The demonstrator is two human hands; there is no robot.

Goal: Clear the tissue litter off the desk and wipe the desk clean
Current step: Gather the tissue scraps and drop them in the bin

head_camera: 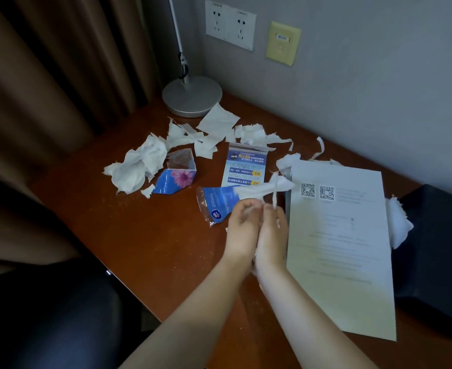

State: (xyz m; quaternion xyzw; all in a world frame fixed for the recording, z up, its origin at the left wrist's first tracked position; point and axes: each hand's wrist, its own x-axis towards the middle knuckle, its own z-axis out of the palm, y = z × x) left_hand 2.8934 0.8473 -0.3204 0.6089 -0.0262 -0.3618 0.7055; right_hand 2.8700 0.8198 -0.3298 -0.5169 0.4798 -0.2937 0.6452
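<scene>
Both hands (259,225) pinch tissue strip (263,188), pointing far-right.

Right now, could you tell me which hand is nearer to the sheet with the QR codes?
Right. The right hand is at the sheet's left edge, beside it; the left hand sits on its far side, nearer the blue wrapper.

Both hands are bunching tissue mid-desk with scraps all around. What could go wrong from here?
1. The left hand and right hand pinch a white tissue wad with loose ends; bits may drop back onto the brown wooden desk.
2. Torn white tissue scraps lie partly under the white printed QR-code sheet, so they are easily missed.
3. Sweeping could drag along the blue printed leaflet.
</scene>
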